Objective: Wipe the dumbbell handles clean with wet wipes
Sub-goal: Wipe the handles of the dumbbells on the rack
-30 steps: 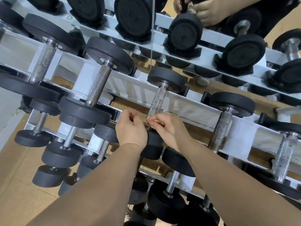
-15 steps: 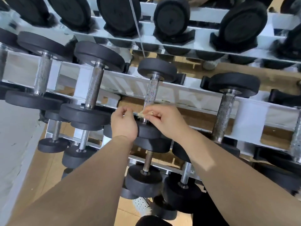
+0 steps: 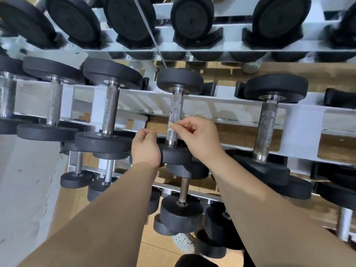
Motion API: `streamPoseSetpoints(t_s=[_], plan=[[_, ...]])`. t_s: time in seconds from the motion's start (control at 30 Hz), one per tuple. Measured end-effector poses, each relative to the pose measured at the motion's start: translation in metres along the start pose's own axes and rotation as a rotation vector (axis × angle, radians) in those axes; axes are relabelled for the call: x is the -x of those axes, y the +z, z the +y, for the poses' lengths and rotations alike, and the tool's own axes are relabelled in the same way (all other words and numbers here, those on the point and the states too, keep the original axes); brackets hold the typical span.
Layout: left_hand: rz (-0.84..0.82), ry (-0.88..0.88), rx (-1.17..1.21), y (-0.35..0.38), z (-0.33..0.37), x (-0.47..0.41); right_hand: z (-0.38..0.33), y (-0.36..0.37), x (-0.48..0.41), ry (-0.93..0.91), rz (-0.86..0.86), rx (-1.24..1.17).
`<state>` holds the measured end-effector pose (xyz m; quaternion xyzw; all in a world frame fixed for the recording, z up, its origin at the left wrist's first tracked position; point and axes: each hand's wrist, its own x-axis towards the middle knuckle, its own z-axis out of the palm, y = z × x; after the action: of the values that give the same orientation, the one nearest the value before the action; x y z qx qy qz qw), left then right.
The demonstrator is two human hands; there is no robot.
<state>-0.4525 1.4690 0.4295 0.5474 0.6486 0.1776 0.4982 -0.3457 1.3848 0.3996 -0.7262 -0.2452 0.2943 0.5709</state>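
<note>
Your left hand (image 3: 146,149) has drawn apart from your right hand (image 3: 198,135), which alone pinches the crumpled wipe (image 3: 171,125) against the lower handle (image 3: 174,108) of the racked dumbbell (image 3: 180,79), likely to rub there; whether the left's curled fingers hold anything I cannot tell.

Two hands reach in, a left hand (image 3: 146,149) and a right hand (image 3: 200,137), on two forearms (image 3: 115,209). One small scrap of wipe (image 3: 173,125) shows at the right hand's fingertips. Five knurled handles (image 3: 110,110) stand side by side on the middle rail, the leftmost cut by the frame edge. Six round black weight ends (image 3: 192,18) line the top row, the one at far right only partly seen. On the lowest rail four smooth handles (image 3: 184,191) can be made out. One white perforated shoe (image 3: 181,241) shows below.
</note>
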Motion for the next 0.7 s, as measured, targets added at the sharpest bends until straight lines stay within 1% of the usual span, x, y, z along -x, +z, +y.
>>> streamPoseSetpoints(t_s=[0.07, 0.17, 0.37, 0.47, 0.57, 0.63, 0.7], plan=[[-0.001, -0.012, -0.001, -0.001, -0.001, -0.001, 0.001, 0.002, -0.002, 0.030, 0.059, 0.021], [-0.004, -0.006, 0.000, -0.001, -0.001, 0.000, -0.005, 0.006, -0.010, 0.043, 0.092, 0.058], [-0.008, 0.001, -0.006, -0.001, 0.003, 0.002, -0.008, 0.010, -0.005, 0.077, 0.173, -0.014], [-0.019, 0.000, -0.007, -0.002, 0.004, 0.002, -0.001, 0.014, 0.008, 0.047, 0.144, -0.004], [-0.018, -0.005, 0.020, -0.004, 0.005, 0.000, -0.002, 0.014, 0.001, -0.041, 0.138, 0.075], [-0.020, -0.007, 0.038, -0.005, 0.005, -0.001, -0.006, 0.015, -0.016, -0.062, 0.185, 0.083], [-0.024, -0.006, 0.036, -0.005, 0.005, -0.001, -0.011, 0.015, -0.036, -0.024, 0.264, 0.045]])
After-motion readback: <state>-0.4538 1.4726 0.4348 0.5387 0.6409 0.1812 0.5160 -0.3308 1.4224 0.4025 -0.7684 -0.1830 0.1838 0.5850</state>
